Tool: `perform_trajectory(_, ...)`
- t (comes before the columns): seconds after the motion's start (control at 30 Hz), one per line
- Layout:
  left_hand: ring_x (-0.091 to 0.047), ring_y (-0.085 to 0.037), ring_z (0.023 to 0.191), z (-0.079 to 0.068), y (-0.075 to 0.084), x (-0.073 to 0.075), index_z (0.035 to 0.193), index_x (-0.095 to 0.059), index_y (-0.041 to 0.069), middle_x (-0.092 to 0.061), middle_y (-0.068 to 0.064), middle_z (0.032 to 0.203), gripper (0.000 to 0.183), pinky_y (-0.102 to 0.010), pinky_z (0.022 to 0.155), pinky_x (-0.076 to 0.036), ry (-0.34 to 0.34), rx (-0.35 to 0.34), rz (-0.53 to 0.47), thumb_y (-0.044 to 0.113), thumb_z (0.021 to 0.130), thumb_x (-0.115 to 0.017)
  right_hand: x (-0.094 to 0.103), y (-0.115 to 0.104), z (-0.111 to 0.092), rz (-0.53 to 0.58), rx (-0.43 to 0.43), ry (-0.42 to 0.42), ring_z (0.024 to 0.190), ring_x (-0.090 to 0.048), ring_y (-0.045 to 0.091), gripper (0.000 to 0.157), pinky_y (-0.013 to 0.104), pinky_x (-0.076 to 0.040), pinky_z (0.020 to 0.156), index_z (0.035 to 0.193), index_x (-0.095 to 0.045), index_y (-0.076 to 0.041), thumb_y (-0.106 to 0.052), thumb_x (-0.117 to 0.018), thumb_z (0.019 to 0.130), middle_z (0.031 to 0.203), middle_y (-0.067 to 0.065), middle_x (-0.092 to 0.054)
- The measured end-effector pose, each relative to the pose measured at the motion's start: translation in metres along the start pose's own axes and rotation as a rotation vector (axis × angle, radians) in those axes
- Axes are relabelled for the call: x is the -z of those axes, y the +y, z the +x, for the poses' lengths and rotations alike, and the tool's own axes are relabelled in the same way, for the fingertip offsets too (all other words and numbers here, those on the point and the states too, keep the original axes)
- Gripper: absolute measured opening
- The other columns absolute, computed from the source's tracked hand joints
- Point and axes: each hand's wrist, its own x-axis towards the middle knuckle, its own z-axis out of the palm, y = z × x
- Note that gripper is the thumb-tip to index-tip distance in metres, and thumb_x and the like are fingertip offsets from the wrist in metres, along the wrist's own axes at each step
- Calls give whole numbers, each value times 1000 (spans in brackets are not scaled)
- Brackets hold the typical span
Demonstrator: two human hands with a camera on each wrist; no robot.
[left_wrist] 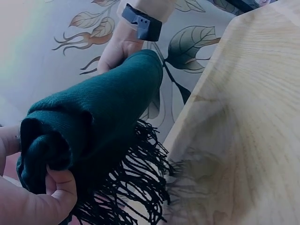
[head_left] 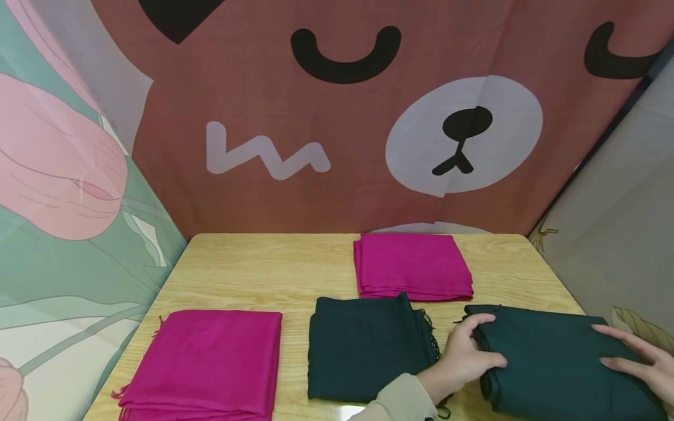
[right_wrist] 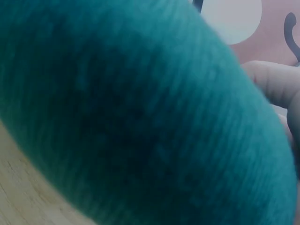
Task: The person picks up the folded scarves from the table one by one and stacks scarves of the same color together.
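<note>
A folded dark green fringed scarf point(head_left: 553, 362) is held between both hands at the right side of the table. My left hand point(head_left: 471, 359) grips its left end, thumb on the near face and fingers over the fold. In the left wrist view, the thumb point(left_wrist: 61, 187) presses into the rolled layers at that end, with black fringe point(left_wrist: 145, 173) hanging below. At the other end, my right hand point(head_left: 645, 359) holds the scarf, partly cut off by the frame edge. Green cloth point(right_wrist: 140, 117) fills most of the right wrist view, hiding much of that grip.
A second dark green folded scarf point(head_left: 365, 351) lies just left of the held one. Magenta folded cloths lie at the front left point(head_left: 210, 356) and back point(head_left: 413, 266) of the wooden table point(head_left: 274, 269). A printed bear curtain point(head_left: 253, 199) hangs behind the table.
</note>
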Motion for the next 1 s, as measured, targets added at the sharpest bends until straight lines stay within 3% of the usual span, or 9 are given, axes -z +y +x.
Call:
perform_trajectory(0.13, -59, -3, 85, 0, 3, 4, 115, -57, 22, -58, 11, 104, 66, -19, 68, -48, -35, -6, -47, -20, 66, -64, 0, -3, -1, 4, 12, 22, 74, -43, -16, 70, 43, -49, 71, 137, -17, -38, -15, -60, 88, 115, 33, -42)
perform_trajectory(0.2, -60, -4, 83, 0, 5, 5, 116, -57, 21, -58, 11, 104, 66, -19, 67, -48, -47, -9, -51, -21, 66, -64, 1, -4, -2, 11, 15, 25, 73, -42, -17, 69, 42, -49, 71, 137, -18, -39, -15, -60, 88, 114, 30, -45)
perform_trajectory(0.27, -61, -4, 78, -2, 7, 6, 116, -57, 21, -59, 12, 100, 66, -19, 64, -49, -47, -9, -34, -21, 66, -64, 0, -5, -2, 11, 23, 36, 74, -43, -16, 68, 41, -49, 70, 138, -20, -36, -14, -60, 88, 108, 10, -51)
perform_trajectory(0.43, -58, -3, 67, -5, 14, 9, 115, -59, 23, -57, 15, 92, 64, -19, 60, -48, -40, -3, 30, -18, 66, -66, -1, -7, -5, 56, 35, 43, 74, -45, -16, 67, 36, -50, 67, 137, -23, -37, -14, -61, 87, 101, -25, -35)
perform_trajectory(0.63, -55, -2, 62, -10, 21, 15, 114, -60, 23, -54, 14, 88, 63, -19, 59, -48, -59, -24, 80, -17, 65, -67, -1, -12, -7, 146, 18, 18, 75, -48, -14, 66, 36, -51, 68, 135, -22, -44, -16, -60, 88, 99, -33, -30)
perform_trajectory(0.73, -57, -3, 64, -12, 25, 18, 115, -59, 22, -55, 14, 89, 64, -19, 60, -48, -67, -43, 74, -17, 65, -67, -1, -15, -7, 137, 10, 15, 76, -47, -15, 67, 36, -51, 68, 138, -21, -41, -20, -60, 88, 103, -26, -34)
perform_trajectory(0.83, -59, -3, 68, -14, 27, 21, 116, -58, 20, -56, 12, 90, 65, -19, 61, -49, -84, -61, 48, -19, 65, -65, 0, -19, -7, 112, -10, 10, 78, -49, -10, 69, 37, -50, 71, 142, -18, -37, -24, -60, 88, 114, 0, -43)
perform_trajectory(0.93, -61, -4, 72, -16, 28, 25, 119, -57, 18, -57, 11, 92, 66, -20, 62, -49, -101, -78, 18, -21, 65, -63, 0, -26, -6, 107, -44, -15, 88, -58, 13, 72, 41, -49, 75, 143, -12, -35, -29, -59, 89, 129, 31, -27)
perform_trajectory(1.0, -61, -5, 73, -17, 29, 29, 120, -56, 16, -56, 10, 93, 67, -20, 62, -49, -112, -88, 2, -21, 66, -62, 0, -32, -6, 119, -67, -34, 96, -55, 35, 74, 43, -49, 76, 144, -9, -34, -31, -58, 89, 134, 38, -15)
